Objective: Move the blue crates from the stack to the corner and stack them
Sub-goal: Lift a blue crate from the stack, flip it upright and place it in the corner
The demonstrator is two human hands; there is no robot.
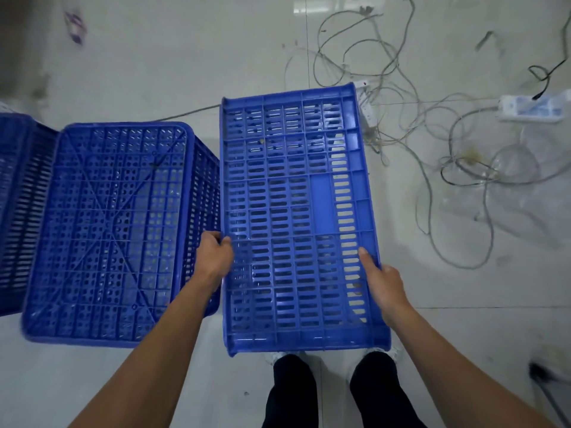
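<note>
blue crate held above the floor

left hand (214, 259) and right hand (381, 284) each grasp a long rim of the held crate (296, 211); fingers beneath hidden; stacked crates (105, 230) just left, blurred; another crate (15, 193) cut off at the frame edge; cables (432, 143) tangled right.

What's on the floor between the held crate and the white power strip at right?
In the head view, tangled pale cables cross the floor between the held crate and white power strip.

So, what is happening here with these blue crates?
A person holds one blue crate in the air with both hands, the left hand on its left edge and the right hand on its right edge. Another crate stands on the floor beside it. Loose cables lie on the floor to the right.
</note>
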